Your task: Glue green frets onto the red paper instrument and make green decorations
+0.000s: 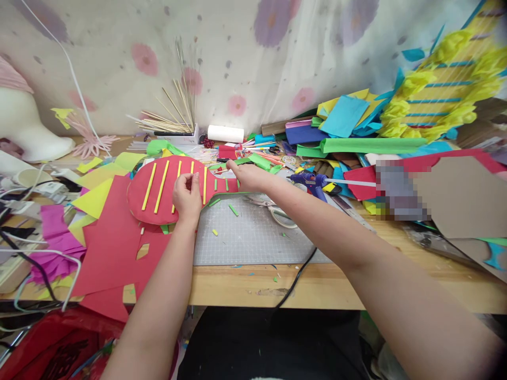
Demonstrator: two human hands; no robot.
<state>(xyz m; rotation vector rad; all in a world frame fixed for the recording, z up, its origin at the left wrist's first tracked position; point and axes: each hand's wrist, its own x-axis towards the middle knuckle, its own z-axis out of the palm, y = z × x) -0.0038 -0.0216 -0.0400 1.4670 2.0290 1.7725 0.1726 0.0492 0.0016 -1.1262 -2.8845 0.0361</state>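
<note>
A red paddle-shaped craft piece [153,164], like a small guitar body with a neck, lies at the back left of the grey cutting mat [253,240]. Yellow strips cross its round body, and short green strips cross the neck. My left hand [187,194] rests over the body with its fingers curled together; whatever they pinch is hidden. Over the neck reaches my right hand [246,177], fingers closed near the neck's far edge, their contents unclear. Close by my right hand lie scissors [282,215], partly covered by my forearm. A loose green strip [233,210] lies on the mat.
Right of the mat sits a blue glue gun [311,179] with a white stick. Red card sheets [105,248] and yellow paper [95,198] spread leftward. A box of wooden sticks [184,132] stands behind. A yellow-flowered instrument [439,97] leans at right. A black cable [297,279] crosses the table edge.
</note>
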